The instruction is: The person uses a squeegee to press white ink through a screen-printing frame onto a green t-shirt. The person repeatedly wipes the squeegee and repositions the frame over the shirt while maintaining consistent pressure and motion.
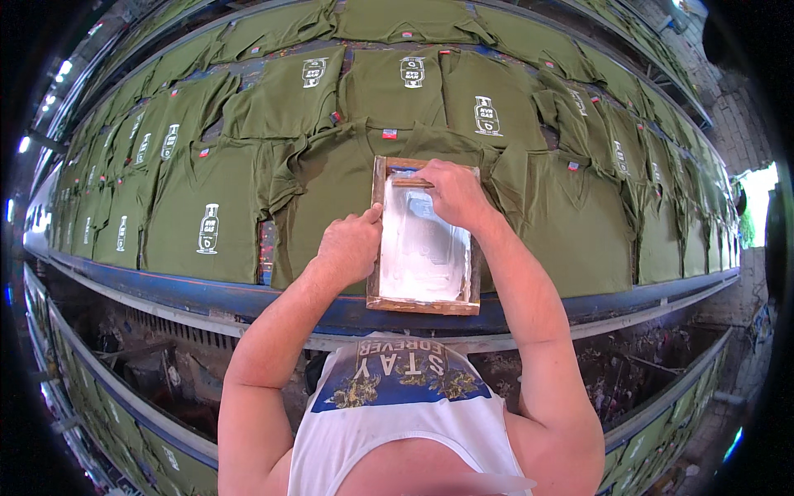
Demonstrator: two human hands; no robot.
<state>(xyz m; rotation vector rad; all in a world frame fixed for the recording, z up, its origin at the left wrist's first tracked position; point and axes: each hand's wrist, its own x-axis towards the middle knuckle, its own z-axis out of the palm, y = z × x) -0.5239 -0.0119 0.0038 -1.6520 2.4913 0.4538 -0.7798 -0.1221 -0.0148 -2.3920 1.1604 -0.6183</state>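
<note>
A wooden-framed printing screen (pixel 423 307) lies over the front of an olive-green T-shirt (pixel 322 169). White ink (pixel 422 277) coats much of its mesh, with a paler bluish patch near the far end. My left hand (pixel 349 245) grips the left rail of the frame, its fingers curled and partly out of sight. At the far end of the screen, my right hand (pixel 455 192) is closed around a wooden-handled squeegee (pixel 411 183), which lies crosswise inside the frame. The part of the shirt beneath the screen is hidden.
Rows of olive T-shirts cover the long sloping table; to the left one shirt (pixel 203 207) bears a white print, and to the right one (pixel 571 223) shows none. The table's blue edge (pixel 331 312) runs just before me. Another shirt-covered table (pixel 107 405) stands at the lower left.
</note>
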